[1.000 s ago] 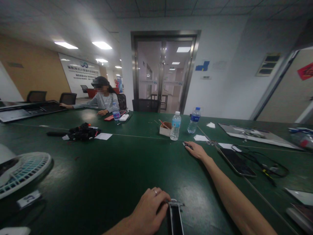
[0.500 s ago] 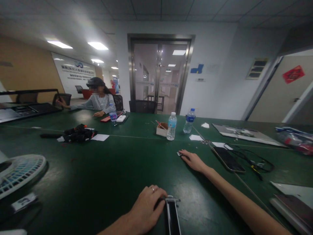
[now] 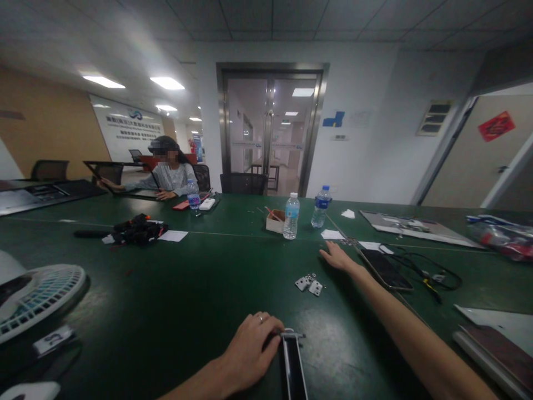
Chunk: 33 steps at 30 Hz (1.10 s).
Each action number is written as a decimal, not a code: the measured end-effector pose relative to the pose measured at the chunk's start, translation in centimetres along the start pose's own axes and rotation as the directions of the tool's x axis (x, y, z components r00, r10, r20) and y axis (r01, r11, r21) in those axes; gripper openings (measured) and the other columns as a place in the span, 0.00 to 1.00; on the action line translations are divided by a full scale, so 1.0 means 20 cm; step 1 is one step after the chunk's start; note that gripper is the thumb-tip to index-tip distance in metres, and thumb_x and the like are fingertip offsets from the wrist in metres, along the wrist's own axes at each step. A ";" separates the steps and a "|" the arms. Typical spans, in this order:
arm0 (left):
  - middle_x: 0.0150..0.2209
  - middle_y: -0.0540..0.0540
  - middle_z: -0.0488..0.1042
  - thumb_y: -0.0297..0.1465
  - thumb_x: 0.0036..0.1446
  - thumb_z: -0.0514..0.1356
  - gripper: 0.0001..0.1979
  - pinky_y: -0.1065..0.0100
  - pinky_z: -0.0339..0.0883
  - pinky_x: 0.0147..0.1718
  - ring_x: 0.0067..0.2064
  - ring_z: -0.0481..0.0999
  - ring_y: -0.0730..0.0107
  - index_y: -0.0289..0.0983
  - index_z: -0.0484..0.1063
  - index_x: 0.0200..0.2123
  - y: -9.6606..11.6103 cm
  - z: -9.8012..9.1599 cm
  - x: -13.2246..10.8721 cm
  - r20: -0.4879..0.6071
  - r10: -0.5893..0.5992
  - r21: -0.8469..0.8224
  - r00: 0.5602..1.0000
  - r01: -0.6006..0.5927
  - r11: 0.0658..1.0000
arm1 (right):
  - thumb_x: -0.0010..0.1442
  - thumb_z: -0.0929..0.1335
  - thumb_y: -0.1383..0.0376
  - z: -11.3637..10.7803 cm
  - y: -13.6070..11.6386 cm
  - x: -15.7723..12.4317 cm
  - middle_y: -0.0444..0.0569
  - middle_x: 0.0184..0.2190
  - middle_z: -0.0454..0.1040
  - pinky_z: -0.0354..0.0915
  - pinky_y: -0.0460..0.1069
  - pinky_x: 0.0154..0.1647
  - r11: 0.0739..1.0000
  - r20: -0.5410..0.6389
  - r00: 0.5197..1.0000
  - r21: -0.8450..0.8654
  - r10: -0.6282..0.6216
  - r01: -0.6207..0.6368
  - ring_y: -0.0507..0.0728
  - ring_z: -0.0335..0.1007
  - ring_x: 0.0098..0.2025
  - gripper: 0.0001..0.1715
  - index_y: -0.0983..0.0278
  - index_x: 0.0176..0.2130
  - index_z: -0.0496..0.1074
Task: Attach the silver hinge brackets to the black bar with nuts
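On the dark green table, my left hand (image 3: 252, 351) is closed at the top end of a long, narrow metal-framed piece (image 3: 293, 364) with a dark middle strip. Its thumb and fingers pinch around the near corner of the end bar. My right hand (image 3: 338, 258) reaches farther out, fingers stretched forward and holding nothing I can see, close to a scatter of small metal parts (image 3: 348, 241). Between both hands lie two small pale plates with holes (image 3: 315, 288), beside several tiny rings or nuts (image 3: 310, 277).
Two water bottles (image 3: 291, 218) stand beyond, near a small open box (image 3: 275, 222). A phone (image 3: 385, 269) and black cables (image 3: 425, 266) lie right. A white fan (image 3: 45, 300) is at left. Across the table, a person (image 3: 172, 172) holds a dark frame.
My right hand has let go of a small pale plate and moved forward and right, uncovering the plates and rings. The left hand stays put. The person opposite has moved the dark frame.
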<state>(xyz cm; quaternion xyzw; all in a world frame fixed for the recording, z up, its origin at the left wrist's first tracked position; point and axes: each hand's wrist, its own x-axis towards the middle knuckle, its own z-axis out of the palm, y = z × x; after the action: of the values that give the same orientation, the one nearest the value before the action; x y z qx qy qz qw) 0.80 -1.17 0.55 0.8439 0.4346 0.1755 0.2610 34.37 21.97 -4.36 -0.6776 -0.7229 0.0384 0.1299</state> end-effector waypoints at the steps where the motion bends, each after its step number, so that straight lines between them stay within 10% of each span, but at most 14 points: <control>1: 0.42 0.47 0.72 0.26 0.62 0.52 0.10 0.64 0.63 0.44 0.43 0.69 0.64 0.39 0.70 0.43 0.00 0.00 0.00 0.001 -0.002 0.007 1.000 0.002 1.000 | 0.65 0.57 0.59 0.02 0.01 0.03 0.68 0.62 0.53 0.49 0.64 0.61 0.999 0.022 0.999 -0.010 0.039 -0.039 0.68 0.47 0.65 0.33 0.75 0.63 0.53; 9: 0.42 0.47 0.72 0.24 0.61 0.53 0.10 0.63 0.63 0.45 0.43 0.70 0.64 0.39 0.70 0.43 -0.03 0.02 0.01 -0.003 0.015 0.016 1.000 -0.014 1.000 | 0.67 0.53 0.60 0.07 -0.08 0.04 0.65 0.64 0.49 0.48 0.64 0.61 0.994 0.120 0.991 -0.101 0.061 -0.049 0.67 0.45 0.66 0.30 0.73 0.62 0.55; 22: 0.42 0.47 0.72 0.26 0.62 0.51 0.11 0.62 0.63 0.44 0.43 0.70 0.64 0.39 0.70 0.44 0.03 -0.03 0.00 0.033 -0.006 -0.017 0.999 0.007 1.000 | 0.54 0.62 0.78 -0.07 -0.24 -0.45 0.59 0.39 0.75 0.66 0.52 0.40 0.961 0.225 0.965 -0.211 -0.132 0.181 0.64 0.73 0.42 0.17 0.65 0.37 0.75; 33: 0.43 0.47 0.71 0.27 0.63 0.52 0.10 0.63 0.64 0.43 0.43 0.69 0.64 0.39 0.70 0.45 -0.01 0.00 0.01 0.026 0.012 -0.028 1.000 -0.011 1.000 | 0.51 0.66 0.73 -0.28 -0.26 -0.46 0.49 0.32 0.77 0.62 0.46 0.33 0.964 0.345 0.914 -0.078 -0.213 0.254 0.57 0.73 0.36 0.11 0.63 0.32 0.76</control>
<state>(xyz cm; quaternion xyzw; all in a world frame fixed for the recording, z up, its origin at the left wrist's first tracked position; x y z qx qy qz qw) 0.68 -0.86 0.46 0.8449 0.4238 0.1718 0.2774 31.08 11.81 0.99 -0.5766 -0.8112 0.0926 -0.0320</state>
